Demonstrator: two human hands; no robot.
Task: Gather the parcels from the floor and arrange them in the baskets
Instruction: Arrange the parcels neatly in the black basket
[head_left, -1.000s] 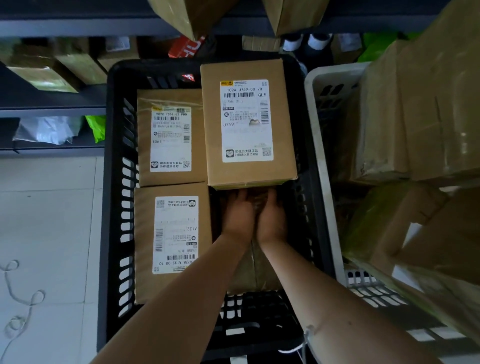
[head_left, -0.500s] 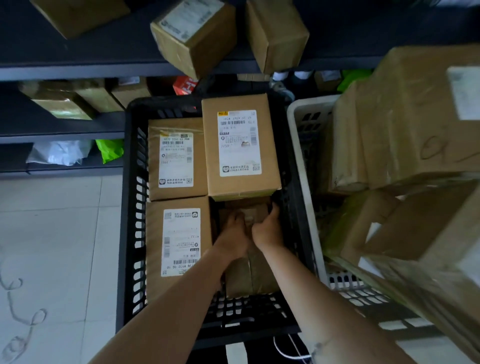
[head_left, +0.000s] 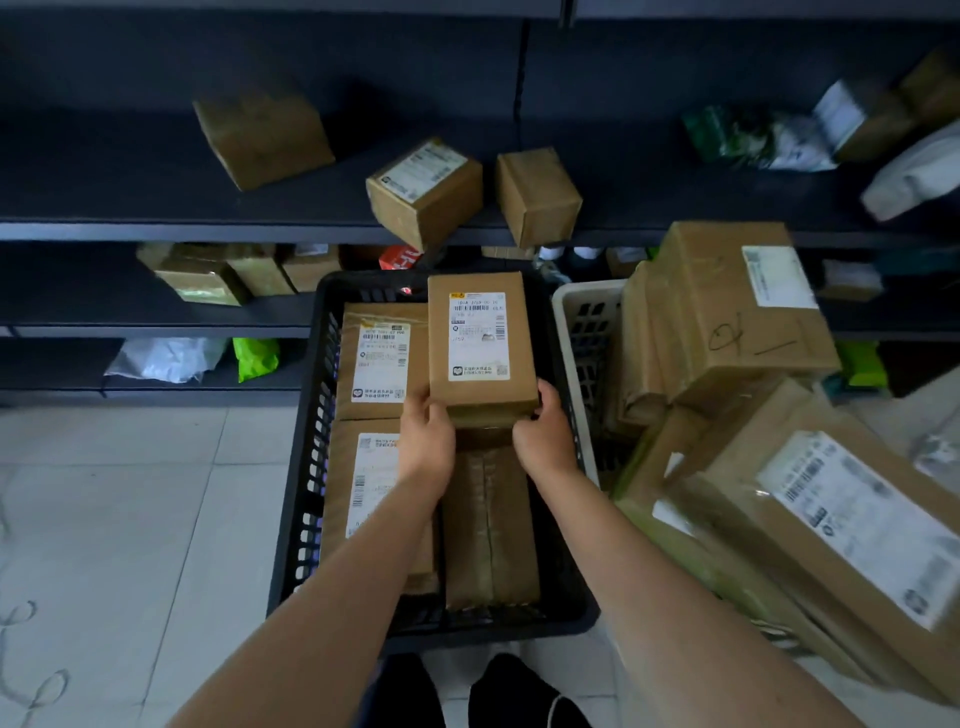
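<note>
Your left hand (head_left: 426, 439) and right hand (head_left: 545, 436) clasp the near corners of the box (head_left: 480, 343).
You hold it label-up at the far right of the black basket (head_left: 309, 499), its near end over the plain parcel (head_left: 491, 525), probably to square it beside the labelled parcels (head_left: 379, 364) so the row packs tight. Gripping both corners lets you steer it.

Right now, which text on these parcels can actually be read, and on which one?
"J759", faint: label of the held box, gripped by left hand and right hand.
"T061-02", barely: label of the rear left box in the black basket.
All other labels and the red packet: too blurred.
</note>
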